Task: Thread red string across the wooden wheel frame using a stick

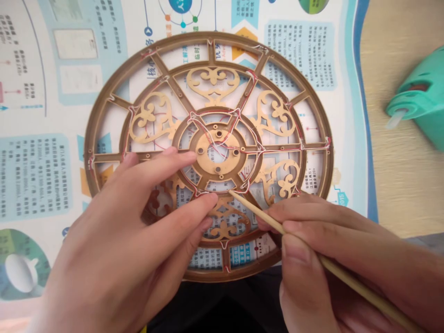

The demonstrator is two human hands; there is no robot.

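Note:
A round gold-brown frame with spokes and scrolled ornaments lies in front of me. Thin red and white wires run along its rings and spokes. My left hand rests over the frame's lower left with its fingers apart. Its index fingertip reaches the hub, and another fingertip presses near the wires at the lower inner ring. My right hand pinches a thin wooden stick. The stick's tip meets the inner ring near the wire there, just right of my left fingertip.
Under the frame is a printed paper sheet with blue panels and text, on a light wooden table. A green bottle with a pale nozzle lies at the right. Dark cloth shows below the frame.

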